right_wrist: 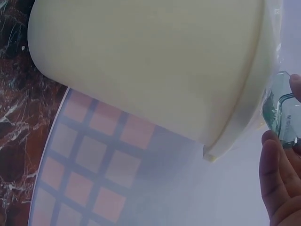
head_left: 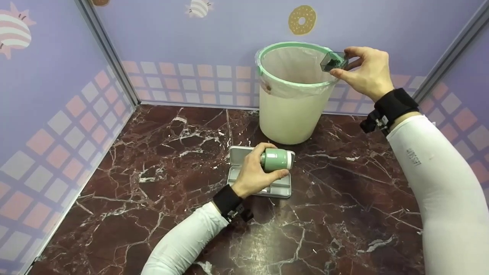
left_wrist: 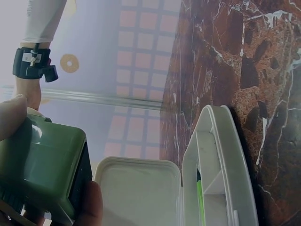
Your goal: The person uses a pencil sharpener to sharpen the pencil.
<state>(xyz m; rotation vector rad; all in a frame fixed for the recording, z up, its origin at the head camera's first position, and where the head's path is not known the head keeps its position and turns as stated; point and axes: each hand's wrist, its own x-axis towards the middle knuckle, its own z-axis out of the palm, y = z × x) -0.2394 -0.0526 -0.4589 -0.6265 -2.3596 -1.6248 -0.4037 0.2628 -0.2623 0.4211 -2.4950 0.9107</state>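
My left hand (head_left: 252, 173) grips a green pencil sharpener body (head_left: 276, 160), thumb on the near side and fingers over the top. It is above an opened grey pencil case (head_left: 282, 192), whose compartments show in the left wrist view beside something bright green (left_wrist: 200, 200). At the upper right, my right hand (head_left: 368, 72) pinches a clear shavings drawer (head_left: 333, 62) between thumb and fingers. Dark shavings lie inside the drawer, which is tilted and overlaps the right rim of the trash bin (head_left: 292, 118) in the head view.
A clear plastic liner (head_left: 294, 89) is folded over the bin's green rim. The bin stands on a dark red marbled tabletop (head_left: 172, 191) against the back panel (head_left: 229, 30). Side panels close off the left and right. Small pale specks dot the table left of the bin.
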